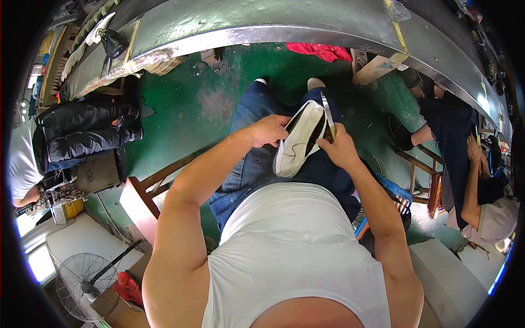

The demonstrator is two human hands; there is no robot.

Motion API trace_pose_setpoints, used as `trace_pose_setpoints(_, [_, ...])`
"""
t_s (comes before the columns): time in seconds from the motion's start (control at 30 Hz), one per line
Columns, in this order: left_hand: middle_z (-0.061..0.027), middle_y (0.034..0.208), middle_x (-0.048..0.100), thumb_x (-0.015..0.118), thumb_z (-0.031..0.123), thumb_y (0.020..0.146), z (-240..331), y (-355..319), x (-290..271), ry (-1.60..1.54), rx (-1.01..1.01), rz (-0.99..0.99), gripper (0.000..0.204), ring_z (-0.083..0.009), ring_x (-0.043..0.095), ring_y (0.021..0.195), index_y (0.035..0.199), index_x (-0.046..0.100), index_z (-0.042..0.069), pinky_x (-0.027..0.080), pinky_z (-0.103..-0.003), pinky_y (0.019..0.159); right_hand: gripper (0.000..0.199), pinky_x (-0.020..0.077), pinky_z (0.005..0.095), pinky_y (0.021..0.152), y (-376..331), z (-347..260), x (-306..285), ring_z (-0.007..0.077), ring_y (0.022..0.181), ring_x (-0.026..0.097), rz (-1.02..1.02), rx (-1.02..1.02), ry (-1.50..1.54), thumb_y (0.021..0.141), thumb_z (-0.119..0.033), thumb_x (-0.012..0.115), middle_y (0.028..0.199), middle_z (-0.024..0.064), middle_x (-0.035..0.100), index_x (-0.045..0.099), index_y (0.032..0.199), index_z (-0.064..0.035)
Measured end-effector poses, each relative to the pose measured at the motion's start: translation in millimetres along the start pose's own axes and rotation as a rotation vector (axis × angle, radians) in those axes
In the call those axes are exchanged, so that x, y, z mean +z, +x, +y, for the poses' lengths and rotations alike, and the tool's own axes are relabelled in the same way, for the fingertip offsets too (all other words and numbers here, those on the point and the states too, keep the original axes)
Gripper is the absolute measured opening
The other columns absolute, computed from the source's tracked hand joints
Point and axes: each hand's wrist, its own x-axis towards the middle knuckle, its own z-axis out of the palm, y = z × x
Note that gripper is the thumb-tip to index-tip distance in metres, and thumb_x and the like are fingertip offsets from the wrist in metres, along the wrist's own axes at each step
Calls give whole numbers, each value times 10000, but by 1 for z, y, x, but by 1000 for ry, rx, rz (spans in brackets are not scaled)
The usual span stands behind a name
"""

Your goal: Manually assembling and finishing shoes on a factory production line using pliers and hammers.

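Over my lap lies a white shoe with a dark inside and a curved line drawn on its surface. My left hand grips its left edge, fingers bent and partly hidden by the shoe. In my closed right hand is a slim knife-like tool with a metal blade and a yellowish handle. The blade points away from me along the shoe's right edge. My right fingertips are close to that edge; whether they touch it I cannot tell.
A metal-topped bench runs across in front of me. Red cloth lies beneath it. Co-workers sit at left and right, one in dark trousers. A wooden stool stands at right, a fan at lower left. A black lamp is on the bench.
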Motion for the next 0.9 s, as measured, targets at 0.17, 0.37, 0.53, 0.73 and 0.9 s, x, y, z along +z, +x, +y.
trace_pose_setpoints(0.17, [-54,1361,563,723,29,808,-52,-9,34,-237,305,69,851,-160,526,1221,1543,297,84,412,-318,1046,370,504,479,804,-30,-19,-48,413,899,649,-277,-40,-278,881,-173,648,945,205,678,529,1181,8])
trace_pose_setpoints(0.37, [-153,1437,498,795,89,776,-59,-15,53,-343,193,160,977,-215,470,1317,1555,208,32,344,-327,1118,375,508,431,828,-31,-7,-36,349,991,629,-164,-574,-530,867,-159,629,977,141,651,578,1200,5])
trace_pose_setpoints(0.53, [-112,1446,477,783,58,796,-61,-15,51,-189,209,195,972,-186,421,1340,1560,183,41,315,-322,1132,347,521,415,802,-19,-36,-33,334,943,642,-111,-670,-829,801,-130,649,926,148,643,610,1108,26])
trace_pose_setpoints(0.73, [-121,1464,437,761,97,829,-65,-10,49,-230,218,72,977,-204,382,1371,1552,108,28,285,-330,1153,208,510,474,780,-12,-20,-19,387,863,639,-603,-468,-392,847,-114,659,913,176,652,590,1015,-12])
trace_pose_setpoints(0.9, [-165,1484,401,751,105,820,-73,-4,58,175,356,226,1013,-223,362,1385,1553,58,9,255,-330,1164,231,522,455,825,-24,-27,-32,387,922,647,-364,-537,-553,833,-88,659,980,186,663,625,1040,9])
